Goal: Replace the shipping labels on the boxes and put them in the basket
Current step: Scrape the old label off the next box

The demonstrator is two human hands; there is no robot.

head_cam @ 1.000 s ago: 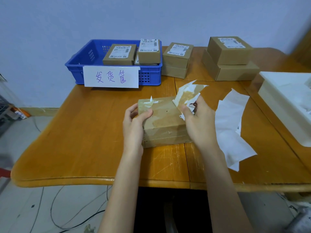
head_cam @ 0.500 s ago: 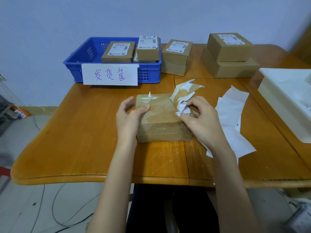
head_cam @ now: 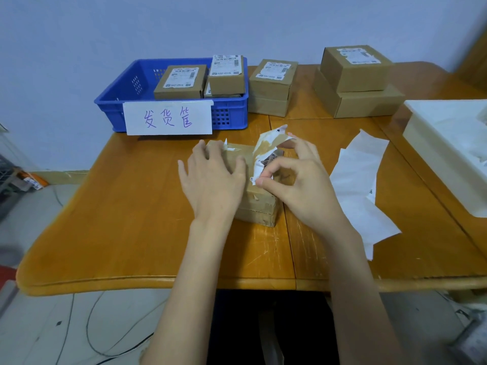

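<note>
A brown cardboard box [head_cam: 259, 206] lies in the middle of the wooden table [head_cam: 131, 219]. My left hand [head_cam: 213, 180] lies flat on the box's top with straight fingers, pressing it down. My right hand [head_cam: 297, 183] pinches the torn old shipping label [head_cam: 268, 151], which is half peeled and curls up off the box's top. A small white scrap of label [head_cam: 228, 146] still sticks at the box's far edge. The blue basket [head_cam: 126, 93] stands at the back left and holds labelled boxes [head_cam: 180, 81].
Two stacks of labelled cardboard boxes [head_cam: 274, 85] [head_cam: 355, 80] stand behind, right of the basket. White backing papers [head_cam: 361, 191] lie right of my right hand. A white tray [head_cam: 448, 154] sits at the right edge. A paper sign [head_cam: 168, 118] hangs on the basket's front.
My left hand moved from the box's left side onto its top. My right hand has shifted its pinch on the peeled label. The box has turned slightly.
</note>
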